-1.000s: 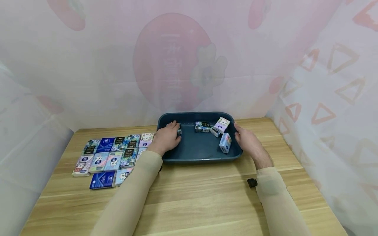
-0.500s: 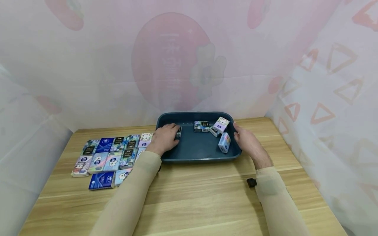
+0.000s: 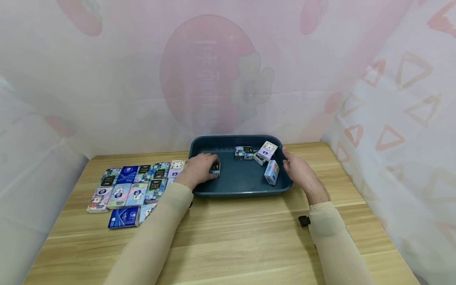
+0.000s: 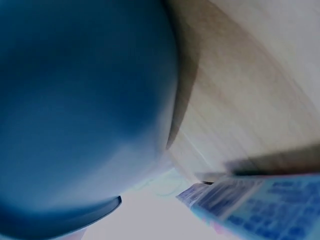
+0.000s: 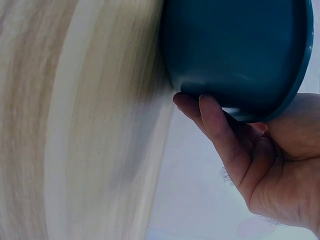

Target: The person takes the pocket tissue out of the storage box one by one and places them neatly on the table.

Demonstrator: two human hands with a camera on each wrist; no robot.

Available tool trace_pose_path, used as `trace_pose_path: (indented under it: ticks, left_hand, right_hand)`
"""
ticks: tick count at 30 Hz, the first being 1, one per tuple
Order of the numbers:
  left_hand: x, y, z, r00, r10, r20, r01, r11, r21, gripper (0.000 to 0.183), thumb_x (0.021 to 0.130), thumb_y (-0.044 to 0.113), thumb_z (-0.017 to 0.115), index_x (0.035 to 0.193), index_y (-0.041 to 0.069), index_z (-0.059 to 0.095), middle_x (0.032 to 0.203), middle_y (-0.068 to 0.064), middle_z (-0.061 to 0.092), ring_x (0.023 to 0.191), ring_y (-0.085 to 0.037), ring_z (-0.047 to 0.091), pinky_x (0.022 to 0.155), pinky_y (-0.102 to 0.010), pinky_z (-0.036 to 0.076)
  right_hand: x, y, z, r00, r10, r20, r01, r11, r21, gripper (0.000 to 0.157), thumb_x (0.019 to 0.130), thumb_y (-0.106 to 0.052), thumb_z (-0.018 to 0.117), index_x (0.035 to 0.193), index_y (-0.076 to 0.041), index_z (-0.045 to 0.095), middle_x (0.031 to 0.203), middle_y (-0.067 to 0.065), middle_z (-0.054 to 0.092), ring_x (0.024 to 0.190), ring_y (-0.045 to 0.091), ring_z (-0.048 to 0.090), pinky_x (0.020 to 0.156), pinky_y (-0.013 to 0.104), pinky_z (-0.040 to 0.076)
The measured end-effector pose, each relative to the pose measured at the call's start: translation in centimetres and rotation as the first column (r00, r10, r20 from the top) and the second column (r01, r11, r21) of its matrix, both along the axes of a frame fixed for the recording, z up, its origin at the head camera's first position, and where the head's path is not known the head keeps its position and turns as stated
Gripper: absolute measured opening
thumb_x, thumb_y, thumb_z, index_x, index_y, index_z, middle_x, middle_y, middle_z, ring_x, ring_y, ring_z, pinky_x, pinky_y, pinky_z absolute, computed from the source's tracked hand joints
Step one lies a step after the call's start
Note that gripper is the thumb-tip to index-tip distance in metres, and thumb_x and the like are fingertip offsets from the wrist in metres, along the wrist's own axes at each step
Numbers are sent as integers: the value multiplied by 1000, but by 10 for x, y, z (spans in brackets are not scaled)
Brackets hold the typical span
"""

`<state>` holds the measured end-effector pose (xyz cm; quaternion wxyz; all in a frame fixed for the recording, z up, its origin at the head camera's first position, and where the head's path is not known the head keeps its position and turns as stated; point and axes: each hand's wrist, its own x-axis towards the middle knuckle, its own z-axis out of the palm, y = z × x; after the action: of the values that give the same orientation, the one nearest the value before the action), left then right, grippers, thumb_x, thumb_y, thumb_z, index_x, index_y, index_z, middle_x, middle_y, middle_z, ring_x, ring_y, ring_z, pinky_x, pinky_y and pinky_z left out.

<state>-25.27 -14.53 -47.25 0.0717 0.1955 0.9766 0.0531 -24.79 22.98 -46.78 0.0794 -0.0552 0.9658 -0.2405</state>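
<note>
My left hand (image 3: 199, 168) reaches over the left end of a dark blue-green tray (image 3: 246, 193) and grips a dark floral tissue pack (image 3: 215, 168), fingers at its far end and thumb at its near end. Most of that pack is hidden under the palm. At the tray's right end, my right hand (image 3: 301, 170) holds the rim. In the right wrist view, the fingers (image 5: 215, 117) lie against the outside of the tray wall (image 5: 235, 55). The left wrist view shows the tray's outer side (image 4: 85, 100), with the left hand out of sight.
Inside the tray, a dark floral pack (image 3: 244, 152), a purple-white pack (image 3: 267, 150) on another pack (image 3: 259, 159), and a light blue pack (image 3: 272, 172) sit toward the right. Several tissue packs (image 3: 137, 194) lie in rows on the wooden table (image 3: 242, 241) at left. A printed cloth (image 3: 142, 79) stands behind.
My left hand has shifted toward the near side of the tray, the dark floral tissue pack coming along and showing more. The right hand stays at the rim.
</note>
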Motion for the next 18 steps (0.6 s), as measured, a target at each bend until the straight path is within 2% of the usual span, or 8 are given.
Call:
trace_pose_path:
  ticks: [3, 7, 12, 18]
  left_hand:
    - [5, -2, 3, 999, -34, 34, 32, 998, 45, 56, 106, 35, 92, 152, 11, 72, 149, -14, 78, 136, -32, 76, 119, -54, 64]
    - [12, -3, 5, 997, -52, 50, 47, 995, 91, 58, 107, 36, 91, 154, 11, 71, 151, -14, 78, 137, -31, 77, 121, -53, 64]
    - [22, -5, 14, 998, -51, 23, 48, 993, 105, 61, 107, 39, 90, 157, 11, 70, 154, -13, 77, 141, -31, 76, 122, -53, 64]
    - [38, -13, 31, 999, -38, -6, 38, 987, 153, 64, 106, 40, 92, 159, 11, 70, 156, -13, 76, 139, -32, 77, 119, -54, 65]
  right_hand:
    - [0, 0, 0, 1000, -1, 3, 1, 1000, 4, 61, 124, -13, 48, 183, -2, 34, 91, 13, 58, 64, 18, 52, 62, 32, 46]
    - [0, 0, 0, 1000, -5, 8, 5, 1000, 3, 61, 124, -12, 48, 183, -3, 34, 86, 10, 55, 62, 18, 52, 61, 32, 47]
    - [0, 0, 0, 1000, -8, 15, 8, 1000, 0, 62, 124, -12, 48, 183, -3, 34, 84, 9, 53, 61, 17, 52, 60, 31, 46]
    - [0, 0, 1, 1000, -7, 15, 7, 1000, 1, 62, 124, -13, 48, 184, -3, 34, 83, 9, 53, 60, 17, 52, 60, 31, 46]
